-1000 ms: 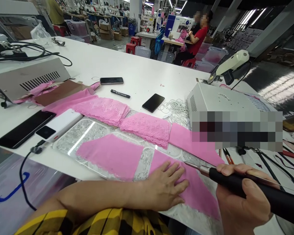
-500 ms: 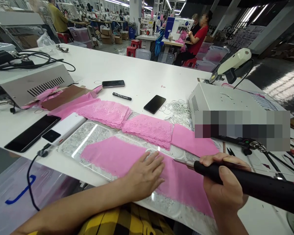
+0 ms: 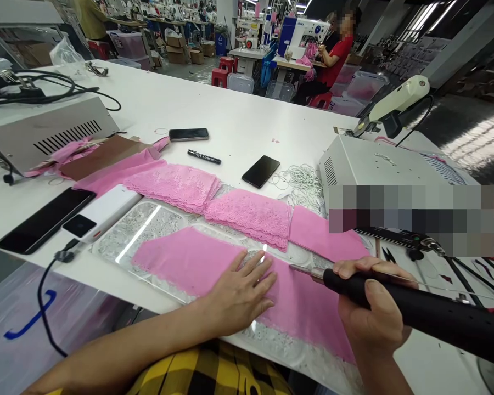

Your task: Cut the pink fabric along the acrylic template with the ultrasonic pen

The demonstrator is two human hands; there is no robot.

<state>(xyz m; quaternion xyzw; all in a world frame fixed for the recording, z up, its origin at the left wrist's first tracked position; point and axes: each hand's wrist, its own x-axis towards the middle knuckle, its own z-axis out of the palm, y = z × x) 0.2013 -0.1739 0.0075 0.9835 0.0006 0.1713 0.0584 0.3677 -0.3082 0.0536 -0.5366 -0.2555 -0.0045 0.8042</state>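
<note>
My left hand (image 3: 242, 293) lies flat with fingers spread on a cut panel of pink fabric (image 3: 185, 255). The panel rests on a clear, patterned sheet (image 3: 121, 233). In my right hand (image 3: 364, 318) is a black handheld tool (image 3: 432, 312), thick and cylindrical, with a slim metal tip. That tip points left over the panel, near its upper edge; whether it touches the fabric I cannot tell. Beyond the panel lie two stacks of pink lace pieces (image 3: 173, 186) with scalloped edges, and a plain pink stack (image 3: 327, 233).
Left on the white table (image 3: 230, 118) are a white power bank (image 3: 107, 211) and a black phone (image 3: 45, 219). Another phone (image 3: 261, 171), a marker (image 3: 205, 157) and tangled white cord (image 3: 302, 184) lie further back. A grey machine box (image 3: 387, 164) stands right.
The view has shifted slightly. My left hand stays flat on the fabric with its fingers a little more spread, and the tool tip is at nearly the same spot.
</note>
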